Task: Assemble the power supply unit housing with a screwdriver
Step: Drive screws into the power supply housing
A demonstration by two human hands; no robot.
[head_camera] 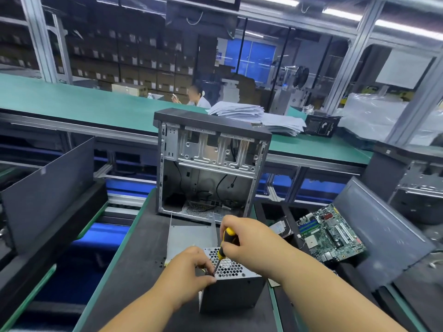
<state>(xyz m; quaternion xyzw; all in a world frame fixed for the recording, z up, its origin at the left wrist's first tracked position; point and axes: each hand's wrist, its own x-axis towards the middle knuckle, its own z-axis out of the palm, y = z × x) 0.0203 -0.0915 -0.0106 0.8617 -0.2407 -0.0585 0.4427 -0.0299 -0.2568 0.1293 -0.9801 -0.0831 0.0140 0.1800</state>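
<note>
The grey power supply unit (233, 291) stands on the dark mat in front of me, its honeycomb grille facing up. My left hand (191, 271) grips its upper left corner, fingers curled over the edge next to the screwdriver tip. My right hand (249, 238) holds the yellow-and-black screwdriver (224, 248) by the handle, shaft angled down to the grille's left edge. Behind the unit lies a bent grey metal cover plate (189, 236).
An open computer case (211, 164) stands upright beyond the unit. A green motherboard (330, 233) lies at the right, next to a dark side panel (381, 236). Another dark panel (48, 188) leans at the left. Paper stacks (251, 116) sit on the green bench; a person sits behind it.
</note>
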